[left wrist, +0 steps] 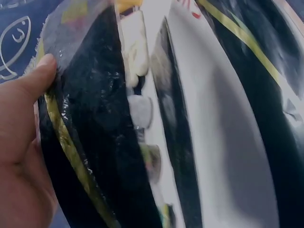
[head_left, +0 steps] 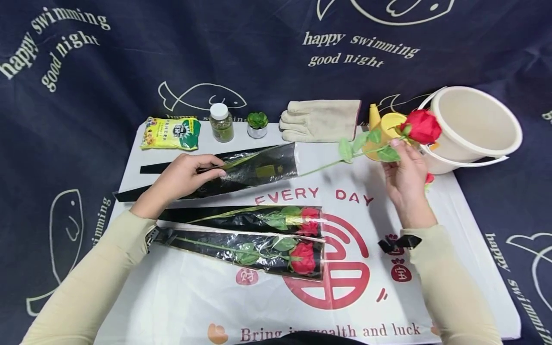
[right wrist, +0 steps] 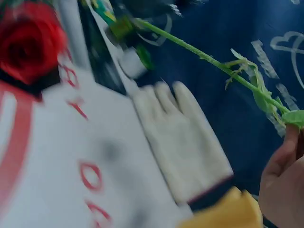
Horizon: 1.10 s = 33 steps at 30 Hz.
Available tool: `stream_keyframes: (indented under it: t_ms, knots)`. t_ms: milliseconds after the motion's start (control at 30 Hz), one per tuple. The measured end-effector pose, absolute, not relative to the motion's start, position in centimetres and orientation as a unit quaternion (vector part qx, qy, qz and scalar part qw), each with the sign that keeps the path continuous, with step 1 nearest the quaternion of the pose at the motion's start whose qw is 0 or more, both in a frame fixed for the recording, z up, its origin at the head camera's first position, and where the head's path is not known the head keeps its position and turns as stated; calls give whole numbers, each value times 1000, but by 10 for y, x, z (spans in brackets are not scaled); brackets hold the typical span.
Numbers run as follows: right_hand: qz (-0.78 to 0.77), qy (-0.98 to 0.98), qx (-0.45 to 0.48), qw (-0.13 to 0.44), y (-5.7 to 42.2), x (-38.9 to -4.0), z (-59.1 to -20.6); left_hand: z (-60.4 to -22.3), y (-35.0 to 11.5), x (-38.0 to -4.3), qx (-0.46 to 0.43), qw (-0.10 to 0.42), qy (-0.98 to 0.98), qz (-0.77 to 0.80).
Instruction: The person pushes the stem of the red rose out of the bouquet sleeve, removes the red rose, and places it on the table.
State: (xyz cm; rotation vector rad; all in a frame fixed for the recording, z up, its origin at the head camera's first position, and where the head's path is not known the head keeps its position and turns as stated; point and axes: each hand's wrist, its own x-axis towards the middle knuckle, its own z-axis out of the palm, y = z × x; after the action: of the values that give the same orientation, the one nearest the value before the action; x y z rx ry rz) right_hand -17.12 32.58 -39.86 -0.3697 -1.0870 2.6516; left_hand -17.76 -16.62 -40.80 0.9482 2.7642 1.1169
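L hand [head_left: 178, 177] is pinching a black sleeve [head_left: 246, 179] btwn thumb & fingers, approx midway along; a thin yellow strip [left wrist: 71, 147] is running lengthwise on it. Sleeve's mouth is facing R hand [head_left: 405, 179], whose thumb & fingers are pinching a red rose [head_left: 422, 127] just below the bloom. Rose is hanging over the table's [head_left: 172, 297] back R area, in front of the yellow watering can [head_left: 390, 120] & cream bucket [head_left: 448, 139]; its green stem [head_left: 323, 168] is slanting down-left, lower end reaching the sleeve's mouth; can't tell if the tip is going inside.

Nearer the person, two wrapped roses are lying side by side on the table: the upper one [head_left: 309, 223] & lower one [head_left: 303, 258], blooms pointing R, each in its own black wrap. Another dark wrap [head_left: 151, 168] is showing partly behind the held one.

Along the back edge, L to R, are sitting a yellow-green packet [head_left: 170, 134], a jar w/ white lid [head_left: 221, 124], a small potted succulent [head_left: 257, 124] & a pale glove [head_left: 321, 120]. Navy cloth [head_left: 267, 28] w/ fish prints is hanging behind.
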Motion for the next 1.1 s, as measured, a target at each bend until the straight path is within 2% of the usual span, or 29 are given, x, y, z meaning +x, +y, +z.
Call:
stream_keyframes:
  t_ms: [267,367,467,633,800,1100]
  knots:
    - [897,-441,6,40,390,-156,-366,-432,-173,-193,270,122,888,353]
    - [844,-534,54,3,404,-150,-361,-437,-174,-196,260,149,892,337]
    - [726,-683,71,-32,415,-146,-362,-441,-173,-200,255,162,896,324]
    - [447,-885,63,-117,424,-146,-379,-451,-171,-206,249,167,904,306]
    - [324,-925,59,-187,429,-155,-406,-456,-167,-209,252,159,916,269]
    - [253,-947,22,-198,432,-170,-429,-458,-157,-204,219,114,951,184]
